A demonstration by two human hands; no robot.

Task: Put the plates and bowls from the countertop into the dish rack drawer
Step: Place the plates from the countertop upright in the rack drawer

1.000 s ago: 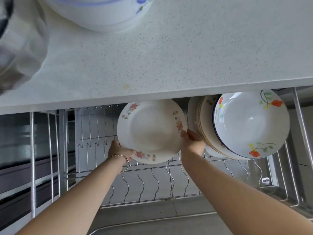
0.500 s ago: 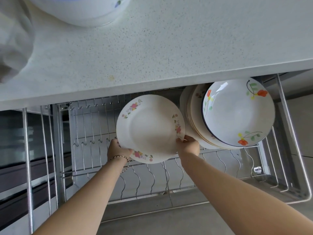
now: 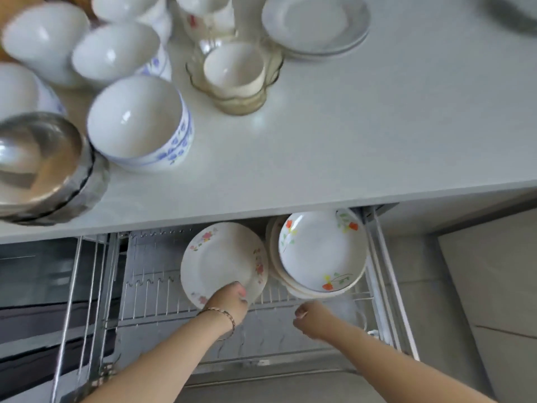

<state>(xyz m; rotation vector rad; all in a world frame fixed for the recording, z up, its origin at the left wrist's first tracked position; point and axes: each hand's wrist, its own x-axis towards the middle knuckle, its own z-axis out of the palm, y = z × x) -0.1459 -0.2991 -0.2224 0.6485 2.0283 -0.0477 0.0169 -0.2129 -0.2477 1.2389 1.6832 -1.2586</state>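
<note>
A white plate with pink flowers [image 3: 222, 261] stands on edge in the wire dish rack drawer [image 3: 151, 283] under the countertop. My left hand [image 3: 228, 301] holds its lower rim, thumb on the plate's face. My right hand [image 3: 312, 318] is off the plate, lower and to the right, fingers loosely curled and holding nothing. Right of the flowered plate several plates lean together, the front one with orange flowers [image 3: 321, 251]. On the countertop [image 3: 363, 126] stand several white bowls, the nearest with a blue pattern [image 3: 139, 123], and a stack of white plates [image 3: 315, 24].
Steel bowls [image 3: 43, 167] sit stacked at the countertop's left edge. A cup inside a glass bowl [image 3: 235, 74] stands mid-counter. The rack's left slots hold nothing. The drawer's metal side rails [image 3: 386, 280] run along the right, with a tiled floor beyond.
My right hand let go of the flowered plate and drew back to the right. My left hand shifted under the plate's lower rim. The view tilted up, showing the countertop dishes.
</note>
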